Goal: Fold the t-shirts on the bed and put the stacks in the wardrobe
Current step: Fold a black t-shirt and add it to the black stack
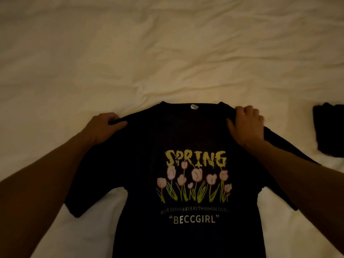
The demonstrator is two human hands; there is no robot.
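Observation:
A black t-shirt (186, 135) lies front up on the bed, collar away from me, with a yellow "SPRING" print, pink tulips and the word "BECCGIRL". My left hand (104, 125) grips the shirt's left shoulder seam, thumb over the cloth. My right hand (245, 123) grips the right shoulder, fingers curled round the fabric. Both sleeves spread outward below my forearms. The hem runs out of the bottom of the view.
The bed (167, 53) is covered with a wrinkled cream sheet that fills the whole far half of the view. A dark folded garment (329, 129) lies at the right edge, partly cut off by the frame.

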